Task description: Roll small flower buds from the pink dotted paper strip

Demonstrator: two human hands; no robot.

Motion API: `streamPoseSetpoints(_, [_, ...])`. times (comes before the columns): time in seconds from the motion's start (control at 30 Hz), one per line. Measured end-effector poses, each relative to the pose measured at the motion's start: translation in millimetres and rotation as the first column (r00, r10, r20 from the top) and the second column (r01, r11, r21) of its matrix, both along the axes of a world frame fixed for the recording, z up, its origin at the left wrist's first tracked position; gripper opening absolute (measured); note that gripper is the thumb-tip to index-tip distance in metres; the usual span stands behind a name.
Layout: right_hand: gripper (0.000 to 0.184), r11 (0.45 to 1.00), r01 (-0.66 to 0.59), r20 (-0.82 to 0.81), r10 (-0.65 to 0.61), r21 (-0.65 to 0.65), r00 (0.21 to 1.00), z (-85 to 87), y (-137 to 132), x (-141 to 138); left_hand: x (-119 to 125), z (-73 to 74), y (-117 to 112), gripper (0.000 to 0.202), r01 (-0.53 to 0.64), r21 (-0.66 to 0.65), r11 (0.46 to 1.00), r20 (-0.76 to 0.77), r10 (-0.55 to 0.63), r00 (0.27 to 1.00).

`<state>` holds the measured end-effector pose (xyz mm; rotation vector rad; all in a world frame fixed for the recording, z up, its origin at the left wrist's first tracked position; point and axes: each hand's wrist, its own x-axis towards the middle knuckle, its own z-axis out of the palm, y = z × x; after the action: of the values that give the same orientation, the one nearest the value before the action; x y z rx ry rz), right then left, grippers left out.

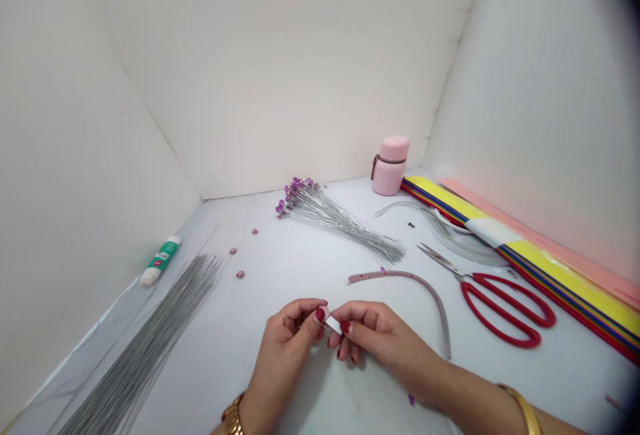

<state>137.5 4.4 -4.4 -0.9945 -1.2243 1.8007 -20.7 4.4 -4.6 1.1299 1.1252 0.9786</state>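
At the front middle of the table, my left hand point(293, 335) and my right hand point(375, 332) meet over a small strip of paper point(333, 324), white and pale pink. My left thumb and fingertips pinch its pinkish end, which looks folded or rolled; the fingers partly hide it. The other end is gripped by my right thumb and fingers. Just beyond my right hand lies a curved grey-pink strip point(419, 278). Small pink folded pieces, one of them a pink bud point(241, 274), lie apart to the left of my hands.
Grey wires point(150, 335) lie in a bundle at left, beside a green glue stick point(161, 260). Silver stems with purple heads point(345, 222) lie behind my hands. Red-handled scissors point(500, 305), coloured paper strips point(540, 255) and a pink flask point(391, 165) are at right. White walls enclose the table.
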Motion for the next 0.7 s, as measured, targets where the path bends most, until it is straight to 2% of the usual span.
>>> streamPoseSetpoints(0.13, [0.015, 0.999, -0.031, 0.011, 0.03, 0.026, 0.999, 0.3, 1.0, 0.8, 0.8, 3.9, -0.3, 0.014, 0.008, -0.024, 1.0, 0.038, -0.007, 0.999])
streamPoseSetpoints(0.3, [0.011, 0.999, -0.003, 0.045, 0.001, 0.042, 0.999, -3.7, 1.8, 0.3, 2.5, 3.8, -0.2, 0.013, 0.008, -0.046, 0.999, 0.006, -0.008, 1.0])
streamPoseSetpoints(0.37, [0.008, 0.999, 0.015, 0.05, -0.017, 0.052, 0.999, -5.8, 1.9, 0.5, 2.6, 3.8, -0.2, 0.012, 0.035, -0.019, 0.999, -0.004, -0.035, 0.999])
streamPoseSetpoints(0.57, [0.02, 0.994, 0.078, 0.07, -0.083, 0.075, 0.994, -7.2, 1.8, 1.0, 3.4, 6.2, -1.9, 0.013, 0.127, 0.125, 0.984, -0.011, -0.127, 0.992])
streamPoseSetpoints(0.7, [0.022, 0.991, 0.102, 0.062, -0.108, 0.09, 0.992, -4.4, 0.4, -1.0, 5.9, 3.0, -2.7, 0.01, 0.08, 0.13, 0.988, 0.006, -0.082, 0.997])
